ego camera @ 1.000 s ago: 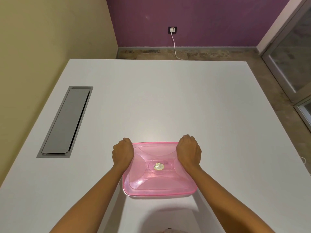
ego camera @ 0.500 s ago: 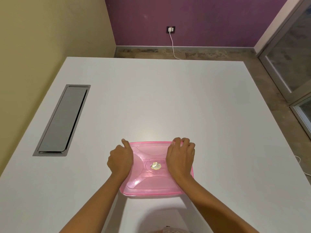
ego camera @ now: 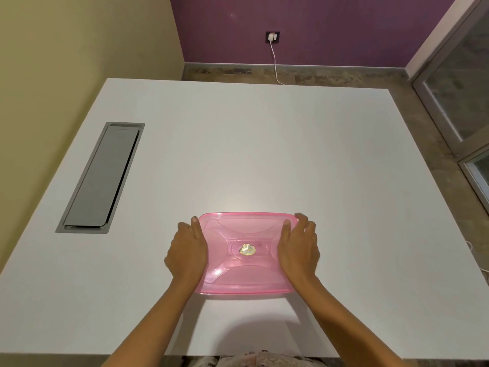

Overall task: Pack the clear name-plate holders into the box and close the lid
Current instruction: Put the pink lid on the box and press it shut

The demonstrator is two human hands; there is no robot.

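Observation:
A pink translucent box point(ego camera: 247, 276) stands on the white table point(ego camera: 251, 154) near its front edge, with its pink lid point(ego camera: 246, 226) lying flat on top. A small gold sticker point(ego camera: 247, 249) sits in the lid's centre. My left hand point(ego camera: 186, 251) clasps the box's left side, thumb up on the lid's edge. My right hand point(ego camera: 299, 250) clasps the right side, thumb on the lid and fingers over the far right corner. No clear name-plate holders can be made out through the lid.
A grey recessed cable hatch point(ego camera: 102, 178) is set into the table at the left. A white charger and cable point(ego camera: 274, 49) hang from a wall socket beyond the table. A glass door point(ego camera: 460, 83) stands at the right.
My hands were fists pressing on the lid's far corners. They have opened and slid out to the box's left and right sides, thumbs resting on the lid.

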